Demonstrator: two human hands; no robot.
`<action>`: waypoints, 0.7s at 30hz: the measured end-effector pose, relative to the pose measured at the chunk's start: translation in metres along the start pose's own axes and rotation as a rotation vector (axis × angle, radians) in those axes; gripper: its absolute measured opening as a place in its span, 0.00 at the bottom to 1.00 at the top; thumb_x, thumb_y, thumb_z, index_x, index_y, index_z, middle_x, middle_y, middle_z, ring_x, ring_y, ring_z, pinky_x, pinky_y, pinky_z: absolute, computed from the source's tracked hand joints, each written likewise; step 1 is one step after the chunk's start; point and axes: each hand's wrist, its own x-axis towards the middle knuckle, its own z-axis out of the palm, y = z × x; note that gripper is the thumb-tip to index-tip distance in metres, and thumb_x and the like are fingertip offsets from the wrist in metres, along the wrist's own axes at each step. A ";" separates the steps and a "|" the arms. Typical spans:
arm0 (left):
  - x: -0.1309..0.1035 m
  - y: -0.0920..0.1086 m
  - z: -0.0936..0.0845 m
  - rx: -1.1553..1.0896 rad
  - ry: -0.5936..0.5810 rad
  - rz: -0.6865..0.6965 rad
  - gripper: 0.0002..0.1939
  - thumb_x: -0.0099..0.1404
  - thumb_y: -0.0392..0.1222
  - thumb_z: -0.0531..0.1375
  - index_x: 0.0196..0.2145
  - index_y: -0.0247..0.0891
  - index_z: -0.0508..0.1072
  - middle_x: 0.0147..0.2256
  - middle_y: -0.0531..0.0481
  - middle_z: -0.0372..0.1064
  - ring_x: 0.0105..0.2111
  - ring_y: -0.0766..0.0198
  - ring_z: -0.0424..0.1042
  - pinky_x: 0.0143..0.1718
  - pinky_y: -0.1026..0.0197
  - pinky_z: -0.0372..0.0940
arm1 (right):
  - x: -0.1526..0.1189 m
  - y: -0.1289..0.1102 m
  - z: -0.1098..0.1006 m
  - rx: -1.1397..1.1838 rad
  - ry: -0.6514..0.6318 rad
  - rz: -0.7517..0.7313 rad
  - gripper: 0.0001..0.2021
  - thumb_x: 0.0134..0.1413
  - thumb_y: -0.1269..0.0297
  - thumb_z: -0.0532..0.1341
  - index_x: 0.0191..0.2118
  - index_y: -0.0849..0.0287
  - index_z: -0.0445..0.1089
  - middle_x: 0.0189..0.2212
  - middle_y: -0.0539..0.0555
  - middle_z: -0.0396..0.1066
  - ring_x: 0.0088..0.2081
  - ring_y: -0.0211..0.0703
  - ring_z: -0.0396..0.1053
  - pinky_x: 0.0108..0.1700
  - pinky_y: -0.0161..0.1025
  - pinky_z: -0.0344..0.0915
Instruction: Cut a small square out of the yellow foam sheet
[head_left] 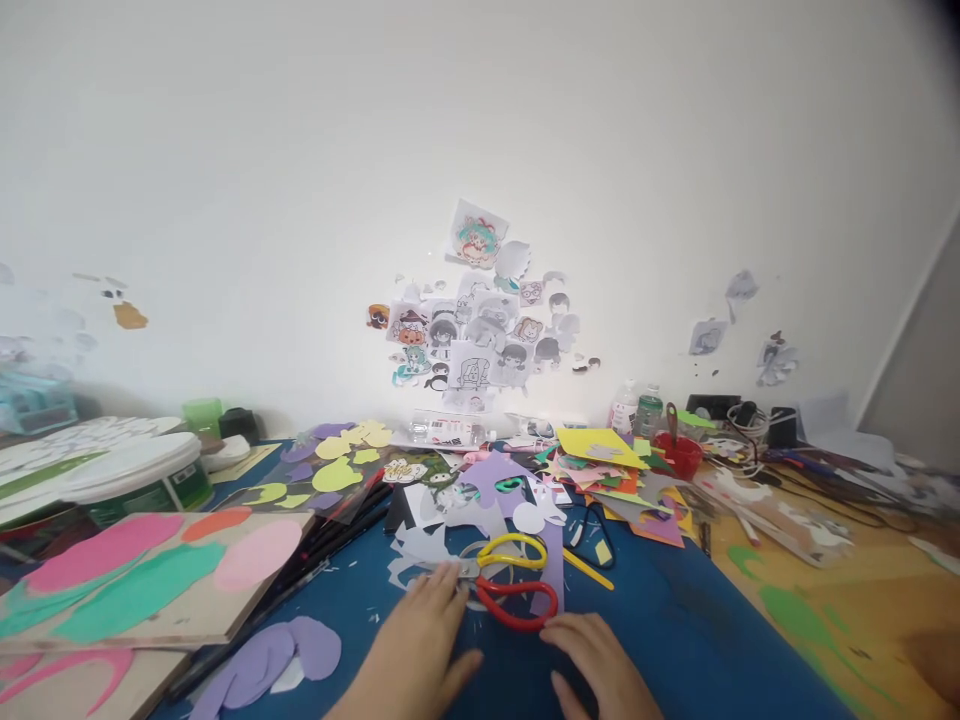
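A pair of scissors with one yellow and one red handle (517, 605) lies on the blue mat (660, 620) in front of me, its blades pointing left. My left hand (416, 645) rests with fingers stretched forward and thumb apart, the fingertips at the blades and the pale paper scraps (416, 548). Whether they press on the blades I cannot tell. Just below the red handle, my right hand (600, 665) has its thumb and fingers apart. Its fingertips are at the handle's edge, without wrapping round it. A purple paper strip (553, 560) runs partly beneath the scissors.
Purple paper cut-outs (262, 660) lie at the left front, beside boards with pink and green shapes (142, 590). A white-lidded tub (142, 475) stands behind them. At the back right are a stack of coloured paper (607, 450), a red cup (679, 455) and bottles (648, 412).
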 end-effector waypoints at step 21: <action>0.039 -0.040 0.007 0.212 0.270 -0.034 0.15 0.61 0.48 0.52 0.40 0.36 0.67 0.40 0.50 0.66 0.42 0.66 0.66 0.44 0.54 0.65 | 0.044 0.034 0.007 0.009 -0.031 0.008 0.14 0.56 0.73 0.48 0.42 0.57 0.68 0.42 0.55 0.69 0.46 0.45 0.64 0.47 0.41 0.64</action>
